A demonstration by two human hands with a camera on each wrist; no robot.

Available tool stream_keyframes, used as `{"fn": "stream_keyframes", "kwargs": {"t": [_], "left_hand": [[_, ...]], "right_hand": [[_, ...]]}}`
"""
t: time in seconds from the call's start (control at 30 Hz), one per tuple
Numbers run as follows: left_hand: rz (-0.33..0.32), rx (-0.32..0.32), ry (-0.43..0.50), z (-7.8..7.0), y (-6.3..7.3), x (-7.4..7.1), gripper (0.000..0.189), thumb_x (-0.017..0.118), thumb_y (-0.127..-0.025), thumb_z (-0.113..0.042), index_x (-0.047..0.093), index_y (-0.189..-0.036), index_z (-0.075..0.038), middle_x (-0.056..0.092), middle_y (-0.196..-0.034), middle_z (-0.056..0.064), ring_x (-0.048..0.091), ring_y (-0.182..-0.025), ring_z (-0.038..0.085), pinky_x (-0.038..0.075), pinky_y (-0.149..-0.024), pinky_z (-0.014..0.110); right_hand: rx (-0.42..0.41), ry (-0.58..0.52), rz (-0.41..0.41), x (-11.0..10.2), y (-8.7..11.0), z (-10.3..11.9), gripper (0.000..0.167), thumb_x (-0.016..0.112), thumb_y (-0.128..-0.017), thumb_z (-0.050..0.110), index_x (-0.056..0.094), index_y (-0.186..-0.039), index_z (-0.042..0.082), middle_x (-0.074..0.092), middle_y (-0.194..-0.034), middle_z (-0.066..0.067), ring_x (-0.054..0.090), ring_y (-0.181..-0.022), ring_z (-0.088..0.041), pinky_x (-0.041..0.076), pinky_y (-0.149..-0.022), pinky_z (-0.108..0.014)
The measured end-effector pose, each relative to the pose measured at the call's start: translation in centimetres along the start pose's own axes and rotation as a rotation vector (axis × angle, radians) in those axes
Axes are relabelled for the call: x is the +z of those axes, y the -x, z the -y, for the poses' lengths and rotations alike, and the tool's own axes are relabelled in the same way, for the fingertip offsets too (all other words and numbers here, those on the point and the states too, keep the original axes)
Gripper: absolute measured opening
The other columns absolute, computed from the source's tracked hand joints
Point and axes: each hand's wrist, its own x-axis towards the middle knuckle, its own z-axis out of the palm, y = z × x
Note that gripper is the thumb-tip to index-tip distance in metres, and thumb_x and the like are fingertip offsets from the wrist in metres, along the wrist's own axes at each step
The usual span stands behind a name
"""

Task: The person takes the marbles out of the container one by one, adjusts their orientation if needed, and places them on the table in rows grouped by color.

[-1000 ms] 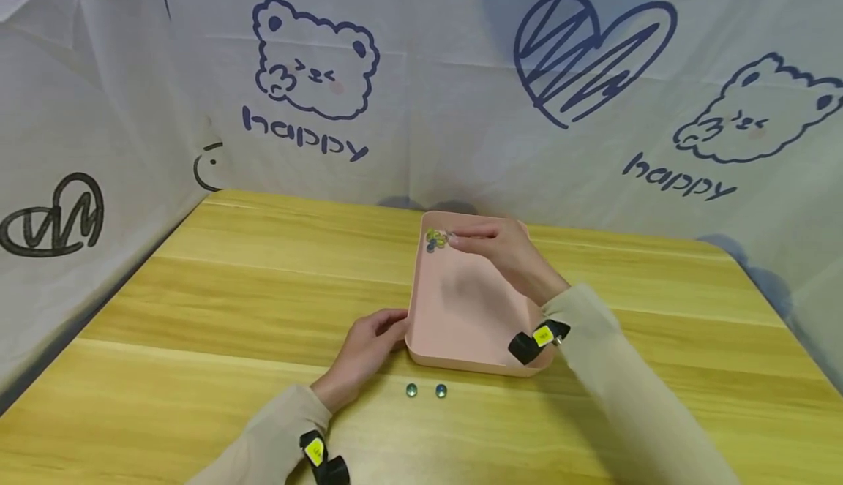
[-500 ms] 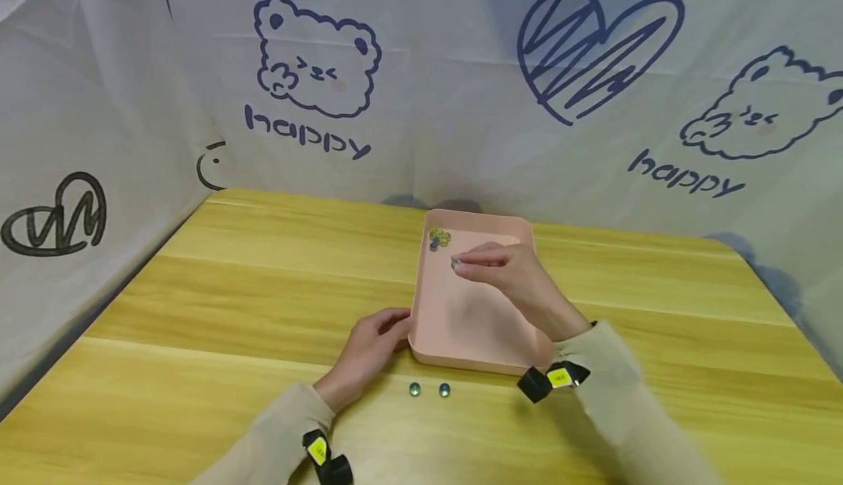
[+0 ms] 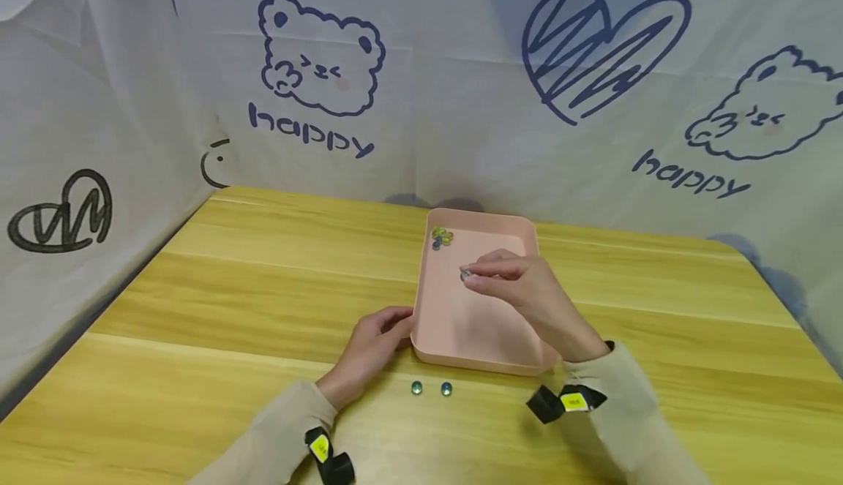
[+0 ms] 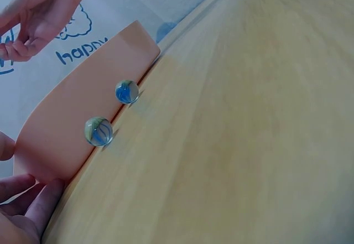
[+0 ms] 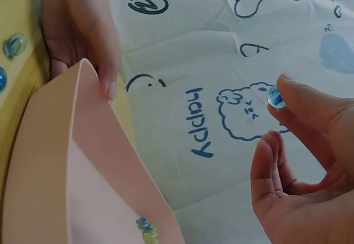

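Pinched between thumb and index finger of my right hand (image 3: 527,291) is a clear glass marble (image 5: 276,97) with blue inside, held above the pink tray (image 3: 454,317). My left hand (image 3: 369,346) rests at the tray's near left corner, thumb on the rim and fingertips against the outer wall. In the tray's far left corner lies a cluster of yellow and blue marbles (image 3: 442,237). Two more stand on the table in front of the tray: a greenish marble (image 3: 416,388) and a bluish marble (image 3: 447,389). Both show blue swirls in the left wrist view.
The wooden table (image 3: 230,287) extends to both sides of the tray. Behind it hangs a white cloth (image 3: 454,119) with drawn bears, hearts and the word happy. Black wrist cameras sit on both sleeves, the right camera (image 3: 545,403) near the tray's near right corner.
My right hand, marble in its fingers, has drawn back from the far left corner cluster toward the tray's middle and to the right. My left hand has stayed at the tray's corner.
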Motion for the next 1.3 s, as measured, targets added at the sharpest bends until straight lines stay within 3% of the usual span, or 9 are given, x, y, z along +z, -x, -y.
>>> {"fn": "stream_keyframes", "kwargs": {"t": [0.27,0.63,0.83,1.07,1.3], "left_hand": [[0.000,-0.003,0.004,-0.2,0.0,0.1,0.031,0.055,-0.099,-0.013,0.061,-0.121,0.007,0.062,-0.119,0.017,0.060,-0.106,0.026,0.054,-0.089,0.034],[0.005,0.000,0.004,-0.1,0.0,0.1,0.031,0.054,-0.099,-0.014,0.060,-0.121,0.008,0.062,-0.118,0.018,0.060,-0.105,0.026,0.054,-0.088,0.033],[0.008,-0.001,-0.014,-0.1,0.0,0.0,0.033,0.055,-0.099,-0.016,0.061,-0.122,0.007,0.063,-0.118,0.017,0.060,-0.105,0.025,0.054,-0.089,0.034],[0.017,0.000,-0.005,0.0,0.0,0.1,0.032,0.054,-0.099,-0.015,0.060,-0.122,0.007,0.062,-0.119,0.018,0.060,-0.106,0.026,0.054,-0.089,0.033],[0.015,-0.007,-0.007,-0.1,0.1,0.0,0.033,0.055,-0.099,-0.017,0.060,-0.123,0.006,0.062,-0.120,0.018,0.059,-0.108,0.026,0.052,-0.091,0.034]], "right_hand": [[-0.028,0.007,0.032,0.5,-0.4,-0.4,0.027,0.075,-0.086,0.016,0.074,-0.108,0.002,0.064,-0.104,-0.010,0.057,-0.100,-0.024,0.051,-0.087,-0.034],[-0.004,0.045,0.025,0.4,-0.2,-0.1,0.028,0.076,-0.085,0.020,0.074,-0.108,0.005,0.064,-0.105,-0.007,0.056,-0.102,-0.022,0.050,-0.091,-0.035],[-0.027,0.055,0.008,0.6,-0.1,-0.3,0.026,0.076,-0.085,0.018,0.075,-0.107,0.004,0.063,-0.103,-0.008,0.055,-0.101,-0.023,0.051,-0.089,-0.034],[0.018,0.043,0.006,0.8,0.8,-0.2,0.025,0.077,-0.084,0.020,0.075,-0.105,0.007,0.057,-0.102,-0.009,0.056,-0.097,-0.024,0.054,-0.086,-0.031],[0.005,0.060,-0.004,1.0,1.2,-0.3,0.025,0.076,-0.085,0.018,0.075,-0.105,0.002,0.056,-0.099,-0.015,0.052,-0.090,-0.024,0.053,-0.078,-0.025]]}}
